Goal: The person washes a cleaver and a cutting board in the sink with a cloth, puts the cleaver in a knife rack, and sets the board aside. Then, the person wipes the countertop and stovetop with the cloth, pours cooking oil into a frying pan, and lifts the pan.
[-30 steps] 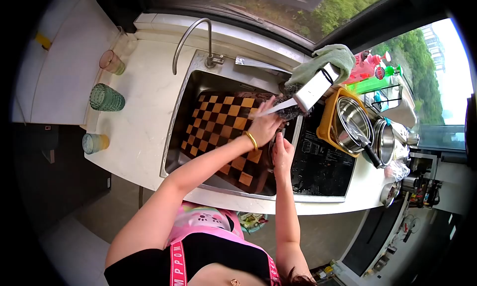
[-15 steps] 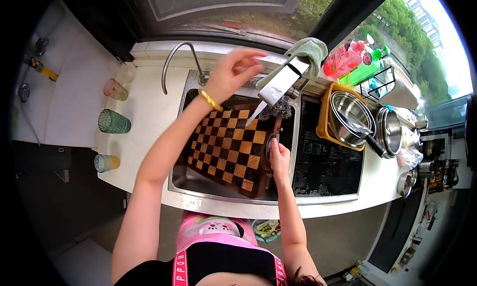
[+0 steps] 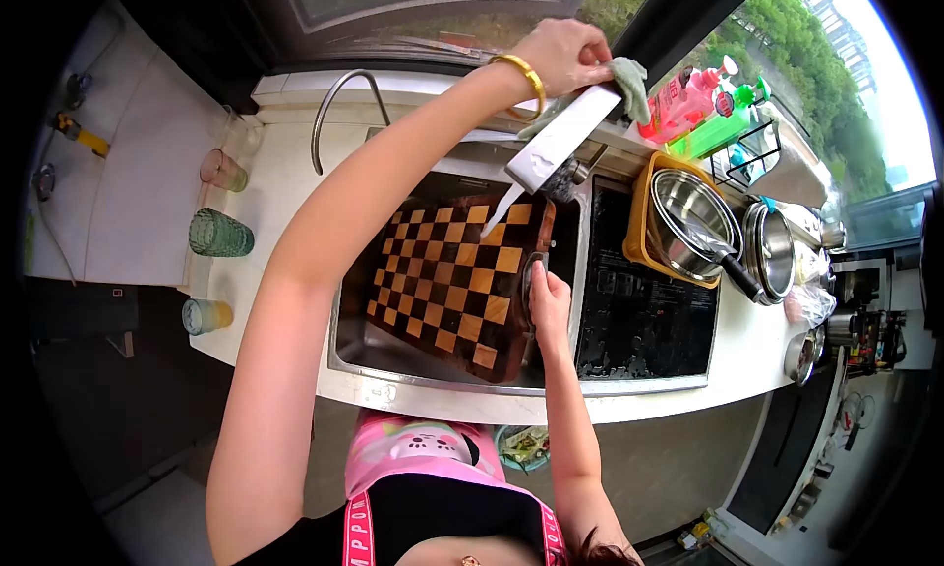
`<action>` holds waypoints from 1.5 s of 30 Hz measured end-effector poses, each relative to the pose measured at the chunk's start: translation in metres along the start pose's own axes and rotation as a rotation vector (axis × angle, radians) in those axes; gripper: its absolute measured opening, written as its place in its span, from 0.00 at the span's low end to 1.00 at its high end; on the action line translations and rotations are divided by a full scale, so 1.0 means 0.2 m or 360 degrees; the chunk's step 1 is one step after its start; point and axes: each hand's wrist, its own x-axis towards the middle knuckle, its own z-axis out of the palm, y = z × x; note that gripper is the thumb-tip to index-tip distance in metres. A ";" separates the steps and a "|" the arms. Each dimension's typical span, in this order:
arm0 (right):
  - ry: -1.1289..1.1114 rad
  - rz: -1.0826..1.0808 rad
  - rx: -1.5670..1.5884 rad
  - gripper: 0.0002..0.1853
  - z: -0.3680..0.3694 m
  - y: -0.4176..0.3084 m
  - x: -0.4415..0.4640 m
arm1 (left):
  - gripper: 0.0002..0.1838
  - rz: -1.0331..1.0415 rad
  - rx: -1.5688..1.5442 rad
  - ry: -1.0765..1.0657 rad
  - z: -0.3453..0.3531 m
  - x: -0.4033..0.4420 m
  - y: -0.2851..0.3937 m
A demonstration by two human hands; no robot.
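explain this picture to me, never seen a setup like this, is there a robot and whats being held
There is no robot: these are a person's bare hands, seen by one camera worn on their head, looking forward and down. The right hand holds a checkered board by its right edge, in the sink. Water runs onto it from the white tap. The left hand is up by the cloth draped at the tap; whether it grips anything is unclear. On the counter, three glasses stand left, and a yellow basket holding pots sits right.
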 end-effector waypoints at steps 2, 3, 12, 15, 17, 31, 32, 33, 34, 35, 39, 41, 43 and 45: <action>-0.0005 -0.0027 -0.0021 0.22 0.00 -0.01 0.01 | 0.14 0.0012 0.0106 0.0026 0.02 0.04 0.02; -0.0010 -0.0019 -0.0027 0.22 0.01 -0.01 0.00 | 0.13 0.0035 0.0215 0.0049 0.03 0.05 0.02; 0.0053 0.0138 0.0026 0.24 -0.01 -0.02 -0.02 | 0.11 -0.0969 -0.2081 0.0367 -0.24 -0.23 -0.20; 0.0033 0.0154 0.0071 0.23 0.01 -0.03 -0.04 | 0.14 -0.1539 -0.2394 0.0800 -0.22 -0.58 -0.19; 0.0030 0.0143 0.0018 0.22 0.04 -0.06 -0.05 | 0.13 -0.1697 -0.2443 0.0899 -0.09 -0.84 -0.25; -0.0034 0.0120 -0.0051 0.21 0.21 -0.16 -0.10 | 0.25 -0.0875 -0.0236 0.0297 0.45 -1.32 -0.28; -0.0033 0.0120 -0.0056 0.21 0.21 -0.16 -0.10 | 0.20 -0.1443 -0.1436 0.0497 0.47 -1.34 -0.23; -0.0027 0.0134 -0.0045 0.21 0.21 -0.15 -0.09 | 0.22 -0.1139 -0.1222 0.0372 0.51 -1.40 -0.25; -0.0020 0.0148 -0.0033 0.20 0.21 -0.15 -0.09 | 0.22 -0.0860 -0.0701 0.0314 0.51 -1.40 -0.19; -0.0019 0.0148 -0.0038 0.20 0.20 -0.14 -0.09 | 0.23 -0.0573 -0.0184 0.0251 0.52 -1.41 -0.13; 0.0002 0.0128 -0.0056 0.17 0.21 -0.15 -0.09 | 0.18 -0.0758 -0.0500 0.0654 0.47 -1.18 0.07; 0.0042 0.0167 -0.0058 0.18 0.22 -0.16 -0.11 | 0.17 -0.0527 -0.0536 0.0548 0.44 -1.09 0.05; 0.0021 0.0092 -0.0058 0.21 0.22 -0.17 -0.11 | 0.13 -0.0368 -0.0395 0.0567 0.49 -1.10 -0.09; 0.0044 0.0146 -0.0032 0.23 0.24 -0.17 -0.12 | 0.09 -0.0386 -0.0092 0.0347 0.49 -1.19 -0.26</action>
